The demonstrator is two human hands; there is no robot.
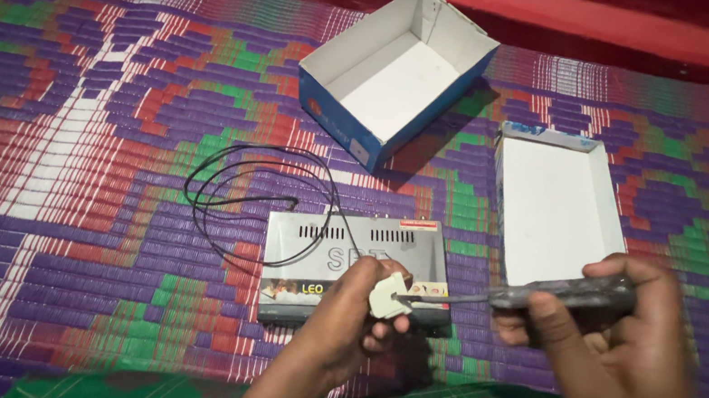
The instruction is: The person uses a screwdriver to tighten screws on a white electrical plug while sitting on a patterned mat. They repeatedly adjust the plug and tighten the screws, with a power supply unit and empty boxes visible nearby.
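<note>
Over the woven mat (61, 142), the left hand (352, 317) pinches a white plug (389, 295) while the right hand (617, 352) grips what looks like a screwdriver (542, 297), its shaft pointing leftward into the plug.

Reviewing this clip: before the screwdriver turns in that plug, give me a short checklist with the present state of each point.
1. Plug held firmly: ok, the left hand grips it above the grey box.
2. Screwdriver in a full grip: ok, the right hand wraps its handle.
3. Tip seated in the plug: cannot tell; the tip meets the plug's face, but the slot is too small to see.
4. Cable clear of the hands: ok, it lies coiled on the mat left of the grey box.
5. Open cardboard box and lid out of the way: ok, both sit farther back.
</note>
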